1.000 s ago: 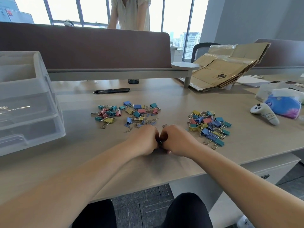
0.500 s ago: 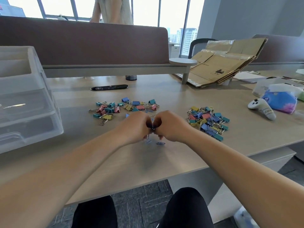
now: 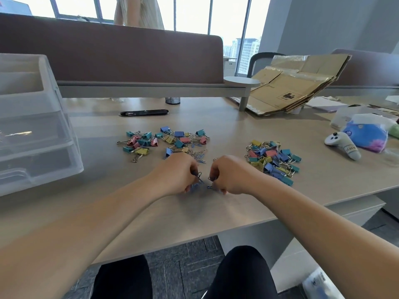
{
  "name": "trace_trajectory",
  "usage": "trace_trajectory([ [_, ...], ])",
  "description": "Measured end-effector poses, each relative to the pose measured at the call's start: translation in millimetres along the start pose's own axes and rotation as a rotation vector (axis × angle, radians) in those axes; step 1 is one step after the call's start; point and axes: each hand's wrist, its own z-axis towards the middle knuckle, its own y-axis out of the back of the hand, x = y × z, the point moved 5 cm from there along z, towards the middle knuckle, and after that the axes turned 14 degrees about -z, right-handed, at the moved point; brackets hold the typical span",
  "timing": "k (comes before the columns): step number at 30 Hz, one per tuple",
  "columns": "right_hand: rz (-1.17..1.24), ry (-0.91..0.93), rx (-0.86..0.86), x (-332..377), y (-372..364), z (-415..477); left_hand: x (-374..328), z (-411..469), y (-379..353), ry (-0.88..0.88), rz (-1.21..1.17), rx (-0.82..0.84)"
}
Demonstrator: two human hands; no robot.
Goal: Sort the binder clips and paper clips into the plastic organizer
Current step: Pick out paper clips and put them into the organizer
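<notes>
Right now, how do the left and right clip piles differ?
The left pile is spread loosely; the right pile is heaped tighter. Thin paper clips trail from the left pile's near edge; the right pile shows only binder clips. Both hold coloured binder clips on the desk.

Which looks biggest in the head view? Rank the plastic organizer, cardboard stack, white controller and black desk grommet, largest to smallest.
1. plastic organizer, though nearest the camera and cropped.
2. cardboard stack.
3. white controller and black desk grommet: too close to rank; the grommet is longer, the controller bulkier.
</notes>
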Motion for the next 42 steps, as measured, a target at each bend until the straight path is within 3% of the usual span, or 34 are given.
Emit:
trace_trajectory([
  [6,-0.174,0.001,0.021,7,-4,3,3,1,-7,0.06,0.068,0.024],
  [14,-0.15,0.025,-0.013,7,-4,1,12,4,-7,0.144,-0.027,0.064],
  [23,0.028,0.107,-0.119,18,-1,3,16,-6,20,0.085,-0.072,-0.029],
  [32,-0.169,0.188,-0.017,38,6,12,29,-9,28,0.103,-0.064,-0.059],
  [38,-0.214,0.163,0.045,40,1,14,30,-12,27,0.106,-0.102,-0.063],
  [42,-0.13,0.128,-0.007,36,0,8,27,-17,30,0.095,-0.133,-0.089],
])
